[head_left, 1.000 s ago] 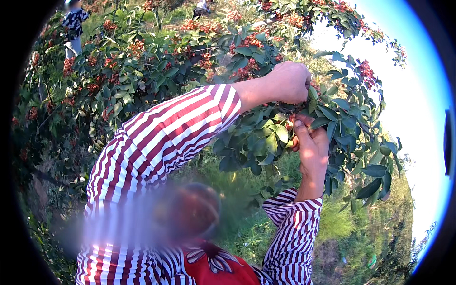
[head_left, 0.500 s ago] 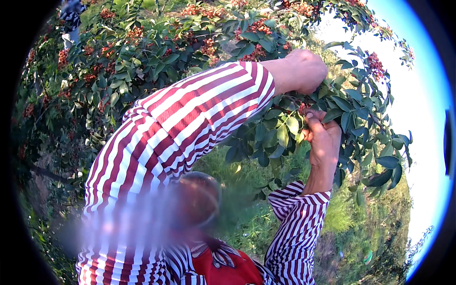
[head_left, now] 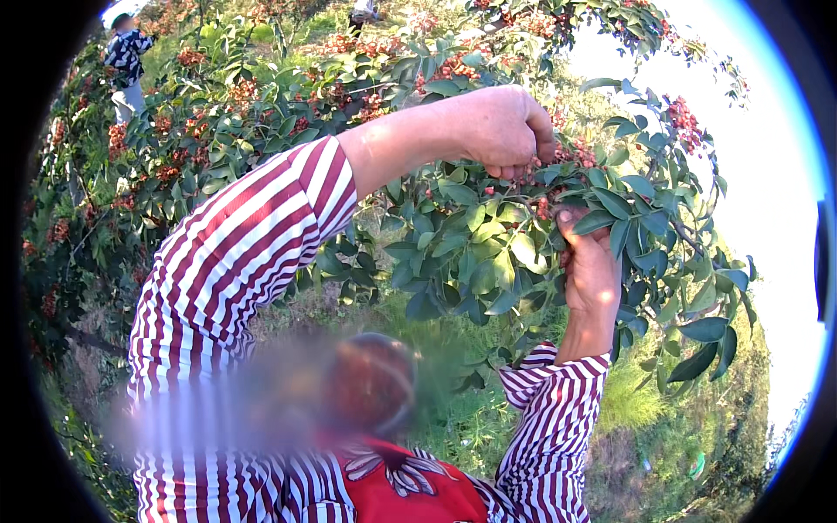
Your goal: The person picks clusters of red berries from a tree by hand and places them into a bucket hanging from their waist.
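My left hand (head_left: 506, 131) reaches across from the left above a leafy branch. Its fingers are bent down and closed at the tips on small red berries (head_left: 523, 172). Just right of those fingertips, another red berry cluster (head_left: 575, 155) shows. Lower down, my right hand (head_left: 593, 270) comes up from below, thumb raised and fingers curled around a leafy twig (head_left: 558, 199). A green leaf partly covers its fingertips, and a few red berries (head_left: 543, 208) sit beside the thumb. Broad green leaves (head_left: 501, 261) hang left of that hand.
Shrubs with red berry clusters (head_left: 683, 125) and dense foliage (head_left: 235, 131) stretch behind and to the left. At the upper left a person (head_left: 128, 65) in a dark patterned top stands among the bushes. Grass (head_left: 636, 397) grows below. A blurred patch (head_left: 235, 401) covers part of the lower left.
My left hand has moved left, off the spot above my right hand, uncovering a berry cluster. My right hand stays at the twig. The person at the upper left shows more fully.
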{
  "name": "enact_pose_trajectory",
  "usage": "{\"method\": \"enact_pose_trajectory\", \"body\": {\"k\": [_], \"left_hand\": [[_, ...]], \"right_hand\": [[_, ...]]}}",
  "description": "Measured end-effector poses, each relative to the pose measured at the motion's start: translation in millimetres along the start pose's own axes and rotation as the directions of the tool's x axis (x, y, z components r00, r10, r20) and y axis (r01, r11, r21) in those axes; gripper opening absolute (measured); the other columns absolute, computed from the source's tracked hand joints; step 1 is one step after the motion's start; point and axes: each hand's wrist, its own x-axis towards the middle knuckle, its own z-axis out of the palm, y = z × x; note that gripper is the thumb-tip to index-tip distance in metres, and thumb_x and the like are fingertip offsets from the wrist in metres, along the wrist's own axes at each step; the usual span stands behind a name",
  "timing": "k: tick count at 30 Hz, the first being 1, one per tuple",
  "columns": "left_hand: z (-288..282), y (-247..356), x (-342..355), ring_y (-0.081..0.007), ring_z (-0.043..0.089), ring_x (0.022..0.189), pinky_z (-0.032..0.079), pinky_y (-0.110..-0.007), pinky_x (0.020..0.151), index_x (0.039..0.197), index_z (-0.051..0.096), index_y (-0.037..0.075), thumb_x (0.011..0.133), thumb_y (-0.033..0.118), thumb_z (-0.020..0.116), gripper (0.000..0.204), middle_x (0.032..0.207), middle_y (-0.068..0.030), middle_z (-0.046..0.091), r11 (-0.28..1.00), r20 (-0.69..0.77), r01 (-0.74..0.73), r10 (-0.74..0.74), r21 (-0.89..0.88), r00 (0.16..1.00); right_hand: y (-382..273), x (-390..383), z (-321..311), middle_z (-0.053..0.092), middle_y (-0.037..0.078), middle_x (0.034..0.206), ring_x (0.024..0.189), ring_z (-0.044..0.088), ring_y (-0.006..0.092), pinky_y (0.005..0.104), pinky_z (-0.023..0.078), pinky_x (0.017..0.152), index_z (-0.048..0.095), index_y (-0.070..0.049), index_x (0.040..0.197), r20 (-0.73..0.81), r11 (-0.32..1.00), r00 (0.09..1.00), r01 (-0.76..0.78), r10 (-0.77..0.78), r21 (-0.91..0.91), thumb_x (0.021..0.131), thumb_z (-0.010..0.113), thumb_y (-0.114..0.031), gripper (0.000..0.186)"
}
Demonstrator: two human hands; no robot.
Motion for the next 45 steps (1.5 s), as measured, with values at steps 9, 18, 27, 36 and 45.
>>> {"method": "enact_pose_trajectory", "body": {"k": [9, 18, 27, 36, 45], "left_hand": [[38.5, 12.4, -5.6, -0.0343, 0.06, 0.073, 0.048, -0.04, 0.066, 0.084, 0.062, 0.001, 0.062, 0.003, 0.059, 0.022, 0.072, -0.018, 0.061, 0.78, 0.106, -0.355, 0.353, 0.514, 0.93], [49.5, 19.9, -11.4, -0.0367, 0.059, 0.069, 0.047, -0.044, 0.061, 0.072, 0.058, -0.002, 0.063, 0.004, 0.059, 0.011, 0.066, -0.021, 0.058, 0.648, 0.044, -0.272, 0.345, 0.711, 0.938], [37.4, -0.3, 2.2, -0.0369, 0.057, 0.067, 0.047, -0.044, 0.061, 0.07, 0.062, 0.002, 0.058, 0.001, 0.055, 0.014, 0.065, -0.0186, 0.058, 0.746, -0.154, -0.159, 0.332, 0.646, 0.931], [-0.2, -4.5, 8.0, -0.0092, 0.056, 0.051, 0.045, -0.021, 0.044, 0.076, 0.056, -0.002, 0.077, 0.001, 0.052, 0.005, 0.067, -0.0101, 0.061, 0.86, -0.103, 0.193, -0.271, -0.473, 0.957], [-17.6, -4.6, -1.5, -0.0133, 0.051, 0.059, 0.047, -0.021, 0.049, 0.09, 0.05, -0.001, 0.078, -0.001, 0.044, 0.013, 0.073, -0.0078, 0.05, 0.432, -0.216, 0.014, -0.476, -0.902, 0.852]], "right_hand": [[12.9, 11.7, -5.1, 0.056, -0.002, 0.079, 0.062, 0.047, 0.0073, 0.0215, 0.035, 0.052, 0.056, -0.009, 0.089, 0.084, 0.94, 0.996, -0.065, 0.039, 0.335, 0.077, 0.06, -0.014, 0.014], [13.4, 11.6, -5.6, 0.051, 0.0, 0.073, 0.054, 0.046, 0.011, 0.0258, 0.04, 0.044, 0.052, -0.009, 0.088, 0.065, 0.896, 0.969, -0.244, 0.237, 0.37, 0.079, 0.057, -0.014, 0.011], [11.7, 9.0, 1.9, 0.058, 0.0, 0.076, 0.06, 0.054, 0.0106, 0.0199, 0.039, 0.046, 0.056, -0.008, 0.087, 0.055, 0.93, 0.986, -0.168, 0.159, 0.326, 0.074, 0.063, -0.009, 0.015], [-6.7, -28.9, 1.7, 0.06, 0.006, 0.075, 0.065, 0.056, 0.0134, 0.0237, 0.041, 0.052, 0.058, 0.001, 0.086, 0.002, 0.93, 0.986, 0.16, -0.169, -0.331, 0.076, 0.059, -0.007, 0.013], [-119.7, -127.0, -112.6, 0.058, 0.012, 0.081, 0.066, 0.054, 0.0147, 0.0212, 0.043, 0.055, 0.054, 0.001, 0.084, -0.069, 0.636, 0.633, 0.765, -0.771, -0.099, 0.083, 0.056, -0.019, 0.02]]}}
